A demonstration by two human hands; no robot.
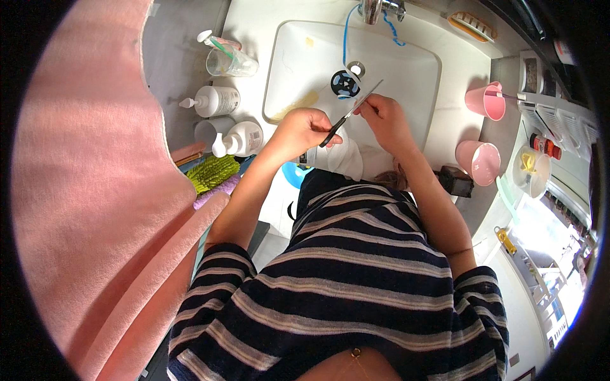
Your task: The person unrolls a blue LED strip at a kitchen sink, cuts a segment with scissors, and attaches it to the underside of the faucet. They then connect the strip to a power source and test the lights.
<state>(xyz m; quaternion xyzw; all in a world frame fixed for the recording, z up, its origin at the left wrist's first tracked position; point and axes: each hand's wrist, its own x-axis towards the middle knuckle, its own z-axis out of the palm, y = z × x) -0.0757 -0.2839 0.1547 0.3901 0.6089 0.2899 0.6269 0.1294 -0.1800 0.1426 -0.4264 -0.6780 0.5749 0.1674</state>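
Head view: L hand [305, 132] grips scissors [344, 120] over basin's [413, 76] near edge; R hand [386, 120] bunched beside blades, grasp unclear. Blue cord [345, 41] runs from tap [372, 11] toward blk disc [345, 84] nr. drain [358, 67]; no cut visible.

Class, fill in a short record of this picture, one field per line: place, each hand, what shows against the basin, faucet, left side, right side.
Place: white sink
Left hand: holds scissors by the dark handle
Right hand: fingertips close to the blades; whether they grip anything is unclear
Against the basin: black and light-blue round thing near the drain; hanging or resting, cannot tell
Faucet: blue cord beside it
Left side: white pump bottles, clear cup
Right side: two pink cups
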